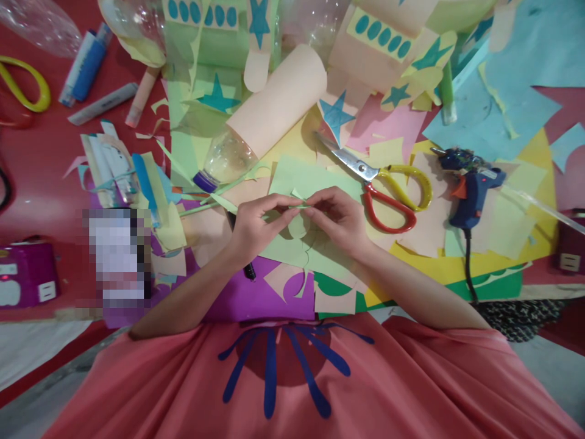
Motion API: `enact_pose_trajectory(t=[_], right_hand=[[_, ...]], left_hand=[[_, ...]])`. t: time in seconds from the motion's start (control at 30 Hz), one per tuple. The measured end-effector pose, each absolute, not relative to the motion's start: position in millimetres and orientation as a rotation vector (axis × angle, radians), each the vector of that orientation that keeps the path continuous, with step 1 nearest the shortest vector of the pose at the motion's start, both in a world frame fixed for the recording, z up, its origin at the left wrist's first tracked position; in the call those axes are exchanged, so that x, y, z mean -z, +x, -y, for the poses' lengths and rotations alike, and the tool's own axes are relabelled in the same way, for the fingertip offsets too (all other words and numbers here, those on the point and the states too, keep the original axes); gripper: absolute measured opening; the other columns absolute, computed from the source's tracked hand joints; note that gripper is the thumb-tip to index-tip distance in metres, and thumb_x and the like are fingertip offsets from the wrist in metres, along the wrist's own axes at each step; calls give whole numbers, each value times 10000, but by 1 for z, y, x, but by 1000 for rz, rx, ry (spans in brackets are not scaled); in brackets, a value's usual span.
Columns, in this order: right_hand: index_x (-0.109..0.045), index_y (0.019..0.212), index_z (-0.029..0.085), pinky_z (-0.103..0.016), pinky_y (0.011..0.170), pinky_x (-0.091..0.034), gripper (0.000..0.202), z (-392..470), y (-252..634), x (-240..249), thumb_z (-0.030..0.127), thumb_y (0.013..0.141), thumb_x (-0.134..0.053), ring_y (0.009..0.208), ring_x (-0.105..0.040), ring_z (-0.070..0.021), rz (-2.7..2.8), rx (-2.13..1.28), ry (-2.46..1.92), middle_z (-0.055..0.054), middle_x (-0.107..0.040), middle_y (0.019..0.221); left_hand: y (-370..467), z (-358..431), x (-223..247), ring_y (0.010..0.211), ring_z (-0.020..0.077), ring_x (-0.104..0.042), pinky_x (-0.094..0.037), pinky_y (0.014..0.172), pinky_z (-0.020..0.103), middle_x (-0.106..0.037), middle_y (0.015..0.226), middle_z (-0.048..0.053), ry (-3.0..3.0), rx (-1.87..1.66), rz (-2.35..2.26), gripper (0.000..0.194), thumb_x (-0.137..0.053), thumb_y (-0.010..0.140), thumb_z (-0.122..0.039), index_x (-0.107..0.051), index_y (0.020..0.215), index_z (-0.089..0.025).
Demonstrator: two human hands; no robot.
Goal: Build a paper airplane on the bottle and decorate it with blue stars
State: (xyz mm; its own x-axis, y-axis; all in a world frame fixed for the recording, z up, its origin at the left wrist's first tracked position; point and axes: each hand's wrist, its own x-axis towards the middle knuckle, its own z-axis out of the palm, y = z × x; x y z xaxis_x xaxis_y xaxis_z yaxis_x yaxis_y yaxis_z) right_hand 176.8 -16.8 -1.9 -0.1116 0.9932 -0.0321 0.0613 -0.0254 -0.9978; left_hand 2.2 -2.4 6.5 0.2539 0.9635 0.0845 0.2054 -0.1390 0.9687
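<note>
My left hand point(262, 222) and my right hand point(340, 216) meet in the middle of the view, fingertips almost touching. Between them they pinch a small light green paper piece point(298, 201), its tip poking up above the fingers. Under the hands lies a pale green paper sheet point(329, 259) with a rounded pale shape point(298, 227) on it. Scissors point(379, 183) with one yellow and one red handle rest just beyond my right hand. A black pen point(249, 270) is partly hidden beneath my left wrist. Beyond the hands lies a plastic bottle point(231, 158) wrapped in peach paper point(281, 97).
A blue glue gun point(475, 192) with its cord lies at the right. Markers point(89, 67) and yellow-handled scissors point(31, 85) are at the left, above a blurred phone point(119, 256). Paper cut-outs with teal stars point(337, 116) crowd the far side. Paper scraps point(336, 300) lie near the front edge.
</note>
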Motion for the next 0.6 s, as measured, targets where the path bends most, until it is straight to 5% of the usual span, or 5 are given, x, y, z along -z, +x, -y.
enact_pose_trajectory(t=[0.6], right_hand=[[-613,806,201,-227,581,-495,54,16,176,-3,213,804,-665,619,-571,-71,1312,-1276,-1179,31,-611,721]], left_hand=[[2,3,-8,681,113,-708,-552,602,169,-775,787,10,1550,-970,-1126,115,-695,843,-287,-762,850,-194]])
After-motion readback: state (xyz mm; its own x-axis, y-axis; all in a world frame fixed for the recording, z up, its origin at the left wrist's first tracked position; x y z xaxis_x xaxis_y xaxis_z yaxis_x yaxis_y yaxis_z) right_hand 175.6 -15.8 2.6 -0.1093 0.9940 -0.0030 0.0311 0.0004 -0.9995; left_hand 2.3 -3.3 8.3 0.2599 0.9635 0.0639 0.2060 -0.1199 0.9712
